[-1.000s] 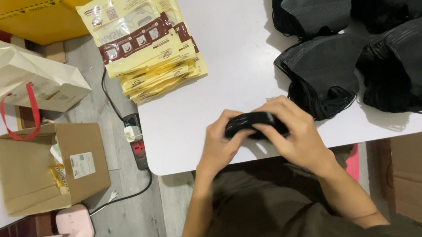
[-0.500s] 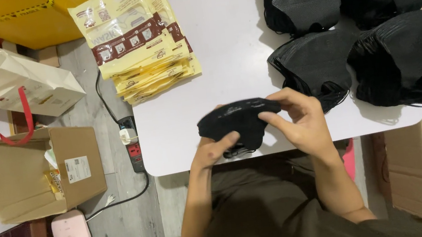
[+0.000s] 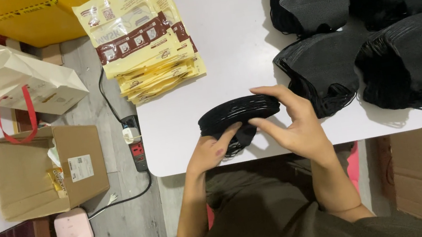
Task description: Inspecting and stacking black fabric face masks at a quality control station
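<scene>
Both hands meet over the near edge of the white table, holding a small stack of black masks between them. The stack lies with its long axis running left to right, parallel to the table's near edge, and sits just above the tabletop rather than flat on it. The right hand wraps it from the right end, fingers curled over the far side and thumb on the near side, so it is closed around that end. The left hand comes up from below and to the left, fingers pressed against the underside and near face of the stack, narrow and gripping (a loose ear loop seems to hang beneath, though it is hard to make out). Neither hand is nearer; both touch it. Just to the right lie four larger piles of black masks, the closest almost touching the right hand's fingers. A stack of yellow packets rests at the table's far left corner, well apart. On the floor to the left stand a cardboard box and a paper bag.
</scene>
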